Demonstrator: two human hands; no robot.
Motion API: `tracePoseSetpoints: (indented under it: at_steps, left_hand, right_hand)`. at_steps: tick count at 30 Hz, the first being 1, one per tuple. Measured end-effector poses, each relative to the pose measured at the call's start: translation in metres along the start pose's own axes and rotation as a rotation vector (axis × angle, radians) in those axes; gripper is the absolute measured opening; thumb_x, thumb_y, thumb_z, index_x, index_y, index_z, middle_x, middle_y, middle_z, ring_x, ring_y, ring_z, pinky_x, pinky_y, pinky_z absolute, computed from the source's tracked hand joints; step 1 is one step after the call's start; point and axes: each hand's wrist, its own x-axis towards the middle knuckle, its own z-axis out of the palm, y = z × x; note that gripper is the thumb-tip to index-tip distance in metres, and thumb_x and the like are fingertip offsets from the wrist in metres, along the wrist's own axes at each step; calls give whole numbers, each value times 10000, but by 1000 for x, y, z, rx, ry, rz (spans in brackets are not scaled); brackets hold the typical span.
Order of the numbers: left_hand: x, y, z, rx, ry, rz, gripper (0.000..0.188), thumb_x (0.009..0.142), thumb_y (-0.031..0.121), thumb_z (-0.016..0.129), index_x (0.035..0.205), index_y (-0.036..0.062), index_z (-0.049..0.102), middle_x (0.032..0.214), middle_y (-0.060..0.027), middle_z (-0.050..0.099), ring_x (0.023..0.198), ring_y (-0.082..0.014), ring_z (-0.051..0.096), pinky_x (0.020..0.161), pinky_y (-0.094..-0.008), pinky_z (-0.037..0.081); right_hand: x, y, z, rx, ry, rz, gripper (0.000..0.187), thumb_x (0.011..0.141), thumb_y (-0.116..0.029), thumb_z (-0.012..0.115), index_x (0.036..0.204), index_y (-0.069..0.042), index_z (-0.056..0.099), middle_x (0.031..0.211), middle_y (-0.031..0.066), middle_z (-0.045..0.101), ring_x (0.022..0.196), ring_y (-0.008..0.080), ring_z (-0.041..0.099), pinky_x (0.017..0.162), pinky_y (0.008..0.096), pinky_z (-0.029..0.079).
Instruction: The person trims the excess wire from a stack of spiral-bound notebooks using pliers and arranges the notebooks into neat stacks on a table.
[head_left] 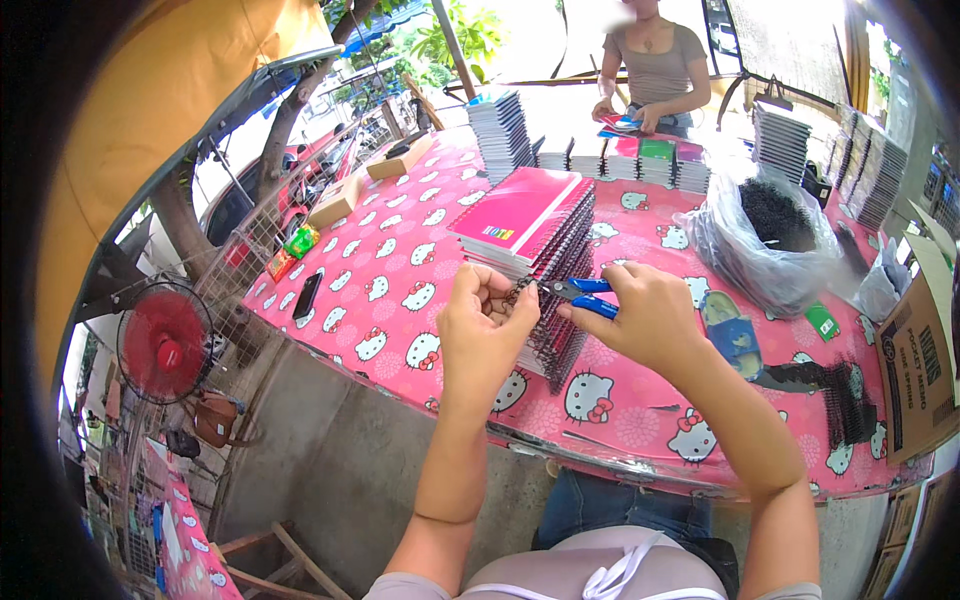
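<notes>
A tall stack of spiral notebooks with pink covers (515,205) stands on the table in front of me. My left hand (478,320) is closed at the stack's near corner, its thumb and fingers pinching a black wire spiral (514,292). My right hand (650,312) grips blue-handled wire cutters (598,304). Their dark jaws point left and meet the wire close to my left thumb tip. Whether the jaws are closed on the wire is too small to tell.
A clear plastic bag of black spirals (770,225) lies right, with loose black spirals (845,405), a blue object (732,335) and a cardboard box (915,365) nearby. Notebook stacks (500,135) line the far side, where another person (655,70) handles notebooks. A phone (308,296) lies left.
</notes>
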Motion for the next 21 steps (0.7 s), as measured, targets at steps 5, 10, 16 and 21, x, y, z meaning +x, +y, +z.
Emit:
tracePoseSetpoints:
  at_steps: [5,10,16,21]
  left_hand:
    - [-2,-2,2,-72,34,32,209,816,63,703,853,23,501,695,4,564,595,-8,469,503,-178,381]
    - [-1,1,2,-29,40,39,215,817,63,705,856,24,498,697,6,566,591,-6,467,504,-178,384]
    - [0,3,2,5,15,28,236,819,41,712,883,47,484,766,-15,602,627,-28,524,530,-174,406]
    - [0,-1,-10,-52,40,-21,261,806,74,727,914,14,497,754,-26,597,635,-22,515,539,-175,412]
  right_hand:
    - [-2,4,0,-113,268,-176,579,715,-574,701,833,-14,615,800,147,627,749,307,620,702,407,474]
    - [-1,3,0,-139,261,-200,593,728,-585,678,840,-6,612,809,148,624,758,297,620,729,403,469]
    - [-1,2,1,-81,99,-91,550,728,-571,689,740,-26,619,676,126,612,616,289,625,571,393,490]
    - [-8,-8,-7,-62,8,9,521,737,-556,701,696,-45,612,634,119,603,576,293,621,530,392,480]
